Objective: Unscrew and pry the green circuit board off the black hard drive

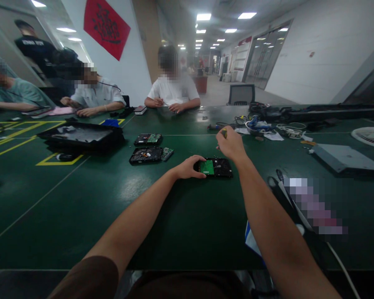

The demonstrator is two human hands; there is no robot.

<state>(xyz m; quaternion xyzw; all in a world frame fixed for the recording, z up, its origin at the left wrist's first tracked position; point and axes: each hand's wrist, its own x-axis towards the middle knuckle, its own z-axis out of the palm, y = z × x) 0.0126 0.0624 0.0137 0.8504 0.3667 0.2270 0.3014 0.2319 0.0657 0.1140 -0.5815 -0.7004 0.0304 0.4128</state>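
A hard drive [222,167] lies flat on the green table in front of me, its green circuit board facing up on the left part. My left hand [191,167] is closed around the drive's left end, thumb on the near side and fingers on the far side. Above the drive's far edge, my right hand [231,143] is curled in a fist around what looks like a screwdriver [225,132]; only a bit of its yellow and dark handle shows, and its shaft is hidden. Tiny bits, perhaps screws, lie just beyond the drive.
Left of my hands lie two more hard drives [146,155] [148,139] and a loose circuit board [167,154]. A black tray [84,135] stands farther left. On the right are a grey metal case [349,158] and tangled cables [257,124]. Several people sit across the table.
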